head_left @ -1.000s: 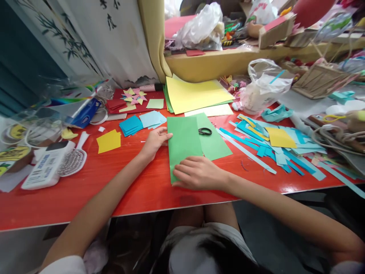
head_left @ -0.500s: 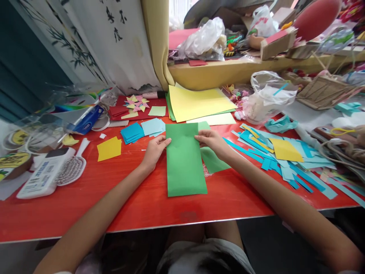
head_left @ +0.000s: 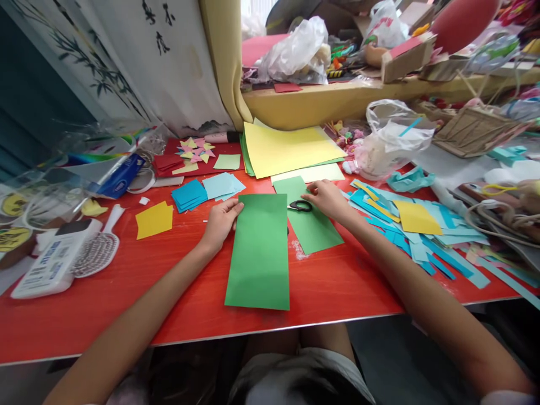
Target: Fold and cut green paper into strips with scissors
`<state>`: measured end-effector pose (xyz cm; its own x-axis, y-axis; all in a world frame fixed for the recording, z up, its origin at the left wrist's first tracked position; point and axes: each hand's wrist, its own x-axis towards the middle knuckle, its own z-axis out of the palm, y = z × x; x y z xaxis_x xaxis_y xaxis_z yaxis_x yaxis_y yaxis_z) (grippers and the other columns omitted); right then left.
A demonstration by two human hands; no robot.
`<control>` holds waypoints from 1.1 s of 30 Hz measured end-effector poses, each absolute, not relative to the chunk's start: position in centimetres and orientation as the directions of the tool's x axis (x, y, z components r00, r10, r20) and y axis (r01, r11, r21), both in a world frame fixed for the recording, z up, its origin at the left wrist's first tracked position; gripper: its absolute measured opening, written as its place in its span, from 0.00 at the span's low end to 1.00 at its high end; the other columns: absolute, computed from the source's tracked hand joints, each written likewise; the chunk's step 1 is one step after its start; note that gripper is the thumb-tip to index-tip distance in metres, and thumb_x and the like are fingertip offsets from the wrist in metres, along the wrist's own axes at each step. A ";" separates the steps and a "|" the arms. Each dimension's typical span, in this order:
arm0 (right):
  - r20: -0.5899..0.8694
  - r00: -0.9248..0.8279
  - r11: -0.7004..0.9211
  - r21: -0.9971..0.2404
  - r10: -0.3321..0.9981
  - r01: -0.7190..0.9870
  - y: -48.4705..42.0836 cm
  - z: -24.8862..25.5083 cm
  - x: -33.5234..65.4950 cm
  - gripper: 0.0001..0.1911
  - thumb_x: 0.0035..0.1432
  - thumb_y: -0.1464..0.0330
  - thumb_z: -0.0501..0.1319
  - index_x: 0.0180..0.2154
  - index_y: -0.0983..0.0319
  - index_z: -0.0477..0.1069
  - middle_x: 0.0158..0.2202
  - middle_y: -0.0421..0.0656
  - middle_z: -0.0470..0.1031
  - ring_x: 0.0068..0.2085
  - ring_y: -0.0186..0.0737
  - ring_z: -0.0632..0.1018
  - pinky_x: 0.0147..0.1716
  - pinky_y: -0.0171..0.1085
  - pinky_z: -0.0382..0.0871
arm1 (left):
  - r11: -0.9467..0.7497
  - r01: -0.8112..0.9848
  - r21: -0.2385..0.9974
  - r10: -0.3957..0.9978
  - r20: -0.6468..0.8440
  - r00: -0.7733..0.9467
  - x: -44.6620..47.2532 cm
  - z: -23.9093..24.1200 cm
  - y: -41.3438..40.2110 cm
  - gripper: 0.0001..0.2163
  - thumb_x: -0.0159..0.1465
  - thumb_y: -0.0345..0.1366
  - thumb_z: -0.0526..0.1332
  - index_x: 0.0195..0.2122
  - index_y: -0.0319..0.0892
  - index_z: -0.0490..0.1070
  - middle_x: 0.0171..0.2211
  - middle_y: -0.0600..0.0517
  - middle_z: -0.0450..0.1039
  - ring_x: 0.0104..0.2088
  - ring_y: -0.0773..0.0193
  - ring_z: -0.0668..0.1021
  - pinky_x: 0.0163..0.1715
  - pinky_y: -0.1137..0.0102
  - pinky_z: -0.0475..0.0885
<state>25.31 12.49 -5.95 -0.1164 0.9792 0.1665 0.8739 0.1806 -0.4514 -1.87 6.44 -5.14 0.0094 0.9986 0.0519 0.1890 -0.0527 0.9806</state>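
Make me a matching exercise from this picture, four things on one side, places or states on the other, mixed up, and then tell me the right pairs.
Column one:
1. Left hand
2. Scissors
3. Brush
4. Strips

Column two:
A. White, over on the left side of the table
B. Mostly blue, heaped on the right side
C. Pinching the edge of the left green sheet
D. Black-handled, lying over the right green sheet

Right pairs: 1-C, 2-D, 3-A, 4-B.
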 end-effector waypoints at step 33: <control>0.762 0.101 0.386 -0.432 0.640 0.815 10.9 -2.7 24.7 0.07 0.62 0.66 0.50 0.35 0.60 0.64 0.38 0.46 0.67 0.42 0.43 0.69 0.45 0.43 0.62 | 0.010 0.166 0.986 0.992 -0.030 0.122 -1.5 -4.8 6.0 0.09 0.59 0.41 0.57 0.28 0.41 0.62 0.11 0.56 0.68 0.12 0.68 0.70 0.14 0.76 0.66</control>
